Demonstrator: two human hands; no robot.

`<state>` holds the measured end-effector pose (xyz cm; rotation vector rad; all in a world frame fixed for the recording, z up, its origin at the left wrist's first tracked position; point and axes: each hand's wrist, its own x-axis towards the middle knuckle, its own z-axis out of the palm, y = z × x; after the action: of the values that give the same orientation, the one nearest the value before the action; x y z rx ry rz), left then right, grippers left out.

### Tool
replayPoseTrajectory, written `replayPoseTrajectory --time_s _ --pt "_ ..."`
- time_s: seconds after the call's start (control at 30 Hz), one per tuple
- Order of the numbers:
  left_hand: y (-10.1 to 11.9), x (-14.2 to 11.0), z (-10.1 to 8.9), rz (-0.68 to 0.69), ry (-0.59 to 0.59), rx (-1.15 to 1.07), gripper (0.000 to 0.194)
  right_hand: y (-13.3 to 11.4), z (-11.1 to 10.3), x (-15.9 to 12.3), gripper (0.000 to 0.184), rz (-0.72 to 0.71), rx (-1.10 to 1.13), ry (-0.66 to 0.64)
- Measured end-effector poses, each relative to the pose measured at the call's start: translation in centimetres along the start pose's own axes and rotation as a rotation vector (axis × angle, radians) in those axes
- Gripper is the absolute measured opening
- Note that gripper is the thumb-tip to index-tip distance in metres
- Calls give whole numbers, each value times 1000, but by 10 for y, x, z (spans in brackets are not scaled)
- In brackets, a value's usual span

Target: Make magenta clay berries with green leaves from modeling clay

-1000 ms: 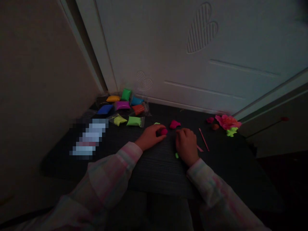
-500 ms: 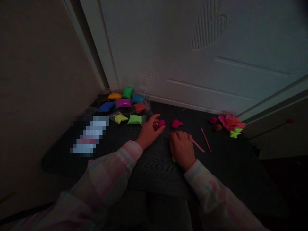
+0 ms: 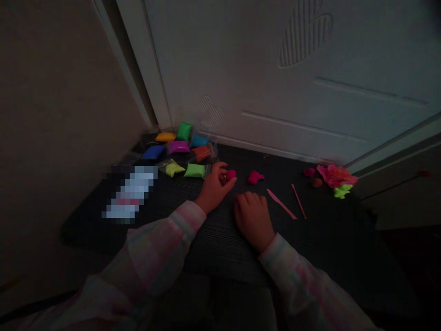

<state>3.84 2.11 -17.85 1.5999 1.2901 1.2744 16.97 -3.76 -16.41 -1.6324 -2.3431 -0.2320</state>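
Note:
My left hand (image 3: 215, 187) is closed in a loose pinch around a bright pink clay ball (image 3: 231, 174). A speck of green shows beside the ball, between the fingers. On the dark tabletop rests my right hand (image 3: 254, 219), palm down with the fingers curled under; whatever lies beneath it is hidden. Just beyond that hand sits a lump of pink clay (image 3: 255, 177). To its right lie a flat pink modelling knife (image 3: 281, 204) and a thin pink modelling stick (image 3: 298, 201), both apart from the fingers.
Several bagged clay packs, among them a light green one (image 3: 195, 170) and a purple one (image 3: 178, 147), crowd the back left. A blurred-out pale rectangle (image 3: 132, 193) lies at left. Far right are a pink flower (image 3: 336, 175), yellow-green clay (image 3: 342, 191) and a brown ball (image 3: 316, 182).
My right hand has shifted slightly left, uncovering more of the pink knife. A green bit that poked out under it is now out of sight. The left hand keeps its pinch.

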Motion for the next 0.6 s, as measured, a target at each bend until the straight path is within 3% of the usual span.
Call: replayPoseTrajectory --time_s 0.13,0.3,0.43,0.6 --pt "2 -1 0 -1 -6 -8 40 6 0 3 17 48 -52 3" --pt "1 -1 0 -4 -7 -9 40 13 2 5 16 0 -47 -25" --pt "1 0 0 -6 -11 -11 38 18 4 6 20 75 -74 -3" --pt "2 0 0 -10 -12 4 37 5 1 2 17 -21 -47 -28"
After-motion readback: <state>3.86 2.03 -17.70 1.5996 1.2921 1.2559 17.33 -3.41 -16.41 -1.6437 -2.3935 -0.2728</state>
